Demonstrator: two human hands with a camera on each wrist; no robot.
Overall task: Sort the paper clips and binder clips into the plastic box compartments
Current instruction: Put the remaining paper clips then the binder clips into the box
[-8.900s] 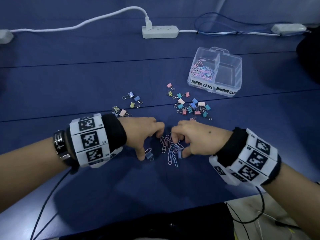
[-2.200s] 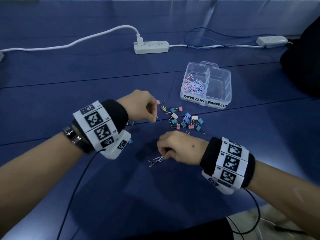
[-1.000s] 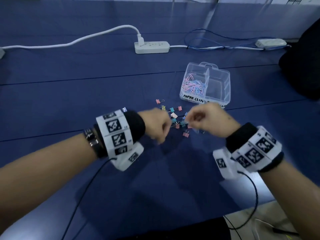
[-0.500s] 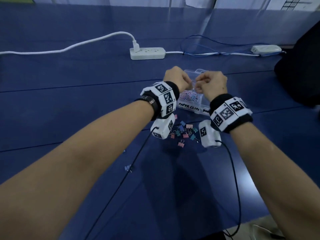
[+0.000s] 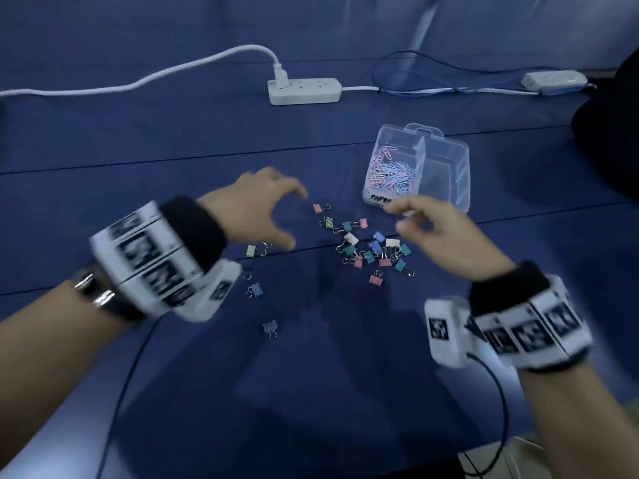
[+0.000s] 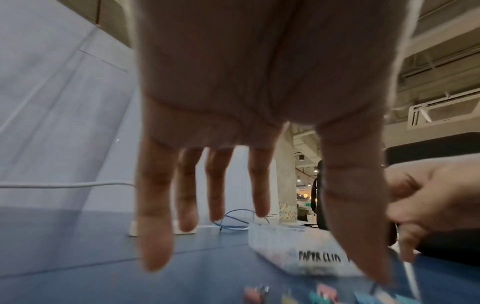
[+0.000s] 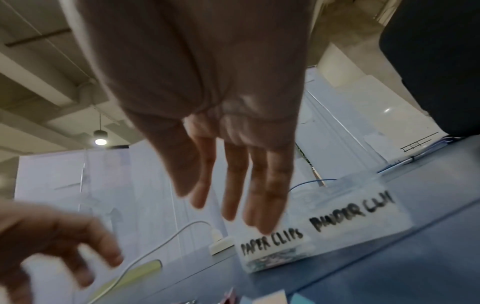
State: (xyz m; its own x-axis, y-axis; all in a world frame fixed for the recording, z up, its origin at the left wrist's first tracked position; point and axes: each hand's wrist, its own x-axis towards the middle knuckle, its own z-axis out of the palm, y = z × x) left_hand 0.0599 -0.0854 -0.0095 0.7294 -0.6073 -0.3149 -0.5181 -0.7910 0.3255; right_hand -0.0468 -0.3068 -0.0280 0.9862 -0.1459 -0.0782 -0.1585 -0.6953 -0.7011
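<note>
Half a second before, both hands had been raised together over the plastic box [image 5: 416,167], fingers curled in a pinch above its paper-clip side. By this moment they had drawn back toward the person and dropped low over the blue table [image 5: 173,140], and the box stood fully uncovered apart from its near front edge.

The left hand [image 5: 257,210] hung on the near-left of the box, above the table, its fingers spread wide and pointing down; the left wrist view showed all five fingers [image 6: 153,226] straight and apart, holding nothing and touching nothing. The right hand [image 5: 442,236] hovered just in front of the box, covering part of its label, with fingers loosely extended and close together; the right wrist view showed them [image 7: 265,197] straight, with nothing between them.

The paper clips [image 5: 390,172] lay heaped in the left compartment of the box, the one marked "PAPER CLIPS". The compartment to their right, marked for binder clips, looked bare. The binder clips [image 5: 371,250] lay scattered on the table in front of the box, between the two hands, with a few strays [image 5: 256,288] farther from the box, under the left wrist.
</note>
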